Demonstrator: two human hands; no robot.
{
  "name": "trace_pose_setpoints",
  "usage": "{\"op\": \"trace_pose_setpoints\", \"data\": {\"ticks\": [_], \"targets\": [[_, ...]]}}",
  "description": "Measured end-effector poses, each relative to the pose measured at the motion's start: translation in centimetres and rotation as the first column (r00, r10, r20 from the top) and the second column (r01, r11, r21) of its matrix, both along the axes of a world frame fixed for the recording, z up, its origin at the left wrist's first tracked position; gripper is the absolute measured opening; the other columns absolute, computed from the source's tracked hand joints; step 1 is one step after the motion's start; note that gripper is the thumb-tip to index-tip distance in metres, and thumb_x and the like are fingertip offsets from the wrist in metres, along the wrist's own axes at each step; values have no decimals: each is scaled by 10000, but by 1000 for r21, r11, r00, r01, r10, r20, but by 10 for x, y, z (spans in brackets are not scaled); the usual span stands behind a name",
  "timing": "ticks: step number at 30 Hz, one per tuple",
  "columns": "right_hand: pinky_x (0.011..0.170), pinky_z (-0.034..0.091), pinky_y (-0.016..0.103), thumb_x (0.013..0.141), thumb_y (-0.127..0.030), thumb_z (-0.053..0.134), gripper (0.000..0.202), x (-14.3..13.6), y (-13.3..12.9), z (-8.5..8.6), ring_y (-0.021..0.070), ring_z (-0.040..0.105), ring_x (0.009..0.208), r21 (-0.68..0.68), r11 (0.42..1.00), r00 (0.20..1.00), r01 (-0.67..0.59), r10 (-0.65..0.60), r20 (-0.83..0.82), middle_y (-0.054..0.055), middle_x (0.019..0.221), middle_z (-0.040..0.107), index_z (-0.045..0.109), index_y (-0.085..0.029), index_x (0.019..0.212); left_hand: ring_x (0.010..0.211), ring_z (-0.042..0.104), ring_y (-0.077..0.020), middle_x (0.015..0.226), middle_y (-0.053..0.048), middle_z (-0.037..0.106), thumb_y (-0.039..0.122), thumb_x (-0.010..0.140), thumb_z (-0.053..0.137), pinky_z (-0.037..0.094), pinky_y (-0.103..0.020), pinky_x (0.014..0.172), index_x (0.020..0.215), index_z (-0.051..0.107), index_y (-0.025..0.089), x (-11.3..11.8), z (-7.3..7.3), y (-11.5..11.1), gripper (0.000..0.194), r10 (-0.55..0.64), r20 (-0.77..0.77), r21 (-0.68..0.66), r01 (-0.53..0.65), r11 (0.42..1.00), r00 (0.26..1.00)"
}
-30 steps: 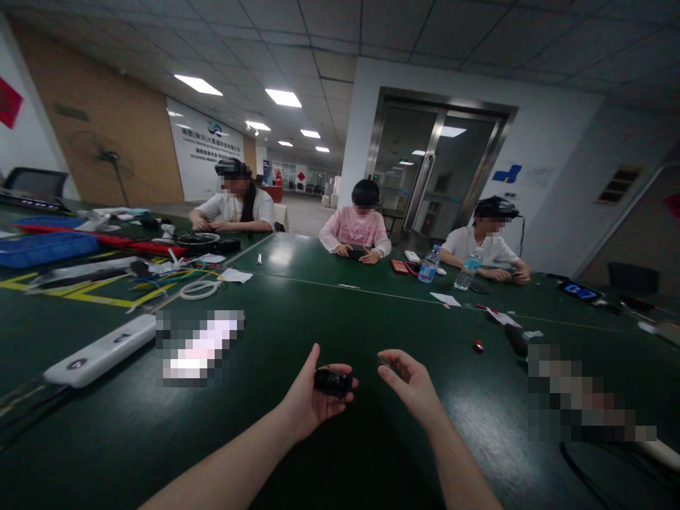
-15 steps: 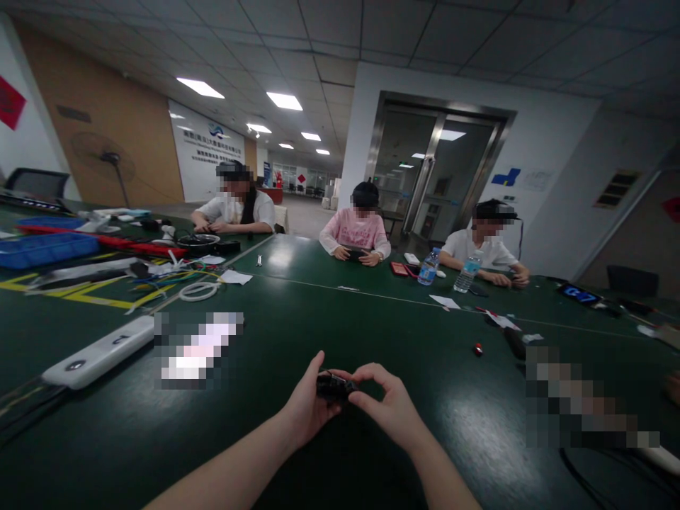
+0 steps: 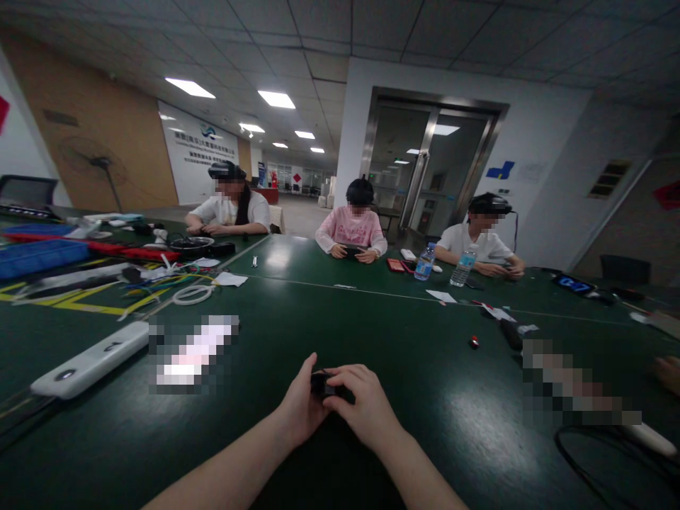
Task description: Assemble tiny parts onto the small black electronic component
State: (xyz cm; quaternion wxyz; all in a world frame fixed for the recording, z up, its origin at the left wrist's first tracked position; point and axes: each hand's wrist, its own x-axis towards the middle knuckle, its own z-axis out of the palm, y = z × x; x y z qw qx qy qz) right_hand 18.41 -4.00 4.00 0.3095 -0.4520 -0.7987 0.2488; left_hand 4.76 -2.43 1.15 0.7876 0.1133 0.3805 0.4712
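Note:
A small black object (image 3: 319, 383), too dark and too covered to name, is held above the near part of the green table (image 3: 276, 333). My left hand (image 3: 300, 404) cradles it from the left side, thumb pointing up and fingers bent beneath. Over its right side lies my right hand (image 3: 364, 398), with thumb and fingers closed on it. The right fingers hide much of the object.
A white power strip (image 3: 93, 360) and a pixelated bright screen (image 3: 196, 354) lie at left. Cables and a blue tray (image 3: 42, 258) are farther left. Water bottles (image 3: 463, 269) stand far right, near a small red item (image 3: 474, 342). Three people sit across the table.
My right hand has moved left and over the black object, covering more of it. The left hand keeps its hold. The whole view has shifted slightly.

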Motion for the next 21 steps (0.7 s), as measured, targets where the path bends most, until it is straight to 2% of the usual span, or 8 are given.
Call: {"op": "trace_pose_setpoints", "data": {"ticks": [3, 7, 10, 13, 16, 19, 21], "targets": [[922, 366, 399, 707, -197, 682, 206, 2, 0, 1, 207, 531, 1052, -32, 999, 999, -33, 32, -25, -20, 1082, 631, 638, -290, 886, 513, 579, -146, 623, -16, 577, 455, 865, 463, 482, -228, 479, 815, 549, 153, 0, 1, 1, 318, -18, -35, -11, 17, 1000, 999], [947, 338, 426, 688, -225, 700, 224, 5, 0, 2, 221, 528, 1070, -23, 999, 1000, -27, 27, 4, -29, 1107, 632, 654, -303, 893, 556, 614, -161, 661, -41, 603, 441, 880, 442, 484, -222, 468, 841, 547, 147, -1, 2, 1, 315, 2, -92, -30, -5, 1000, 996], [955, 340, 436, 700, -237, 687, 285, 8, 1, 1, 228, 526, 1079, -23, 998, 999, -50, 51, 9, -22, 1127, 630, 648, -326, 968, 598, 641, -167, 726, -73, 632, 424, 909, 399, 498, -219, 480, 886, 552, 134, -2, 4, 0, 328, -20, -120, -36, 15, 999, 993], [947, 371, 406, 733, -220, 647, 302, 13, 3, -3, 213, 537, 1061, -29, 997, 997, -77, 77, -23, -5, 1101, 639, 639, -318, 1018, 638, 656, -170, 773, -84, 642, 449, 911, 390, 522, -234, 535, 939, 546, 130, -4, 7, -1, 355, -69, -158, 33, 75, 997, 985], [930, 403, 379, 738, -213, 632, 293, 18, 7, -8, 203, 550, 1038, -40, 998, 997, -49, 46, -69, 7, 1073, 641, 644, -297, 1018, 624, 652, -167, 785, -83, 641, 472, 901, 398, 526, -268, 594, 1014, 510, 141, -9, 10, -1, 367, -98, -242, 125, 132, 983, 965], [917, 418, 373, 714, -216, 649, 334, 23, 11, -12, 206, 561, 1021, -74, 997, 995, 7, -15, -101, 8, 1064, 638, 630, -291, 1038, 703, 652, -171, 870, -75, 640, 350, 833, 582, 507, -281, 672, 1081, 494, 166, -19, 9, 2, 321, -70, -375, 300, 193, 934, 924], [911, 420, 381, 700, -221, 658, 384, 24, 12, -13, 212, 564, 1014, -106, 993, 993, 47, -58, -101, 6, 1063, 632, 606, -298, 1073, 894, 628, -210, 1023, -88, 619, 189, 720, 708, 482, -320, 796, 1135, 489, 184, -26, 5, 6, 470, -107, -493, 431, 350, 832, 864]]}}
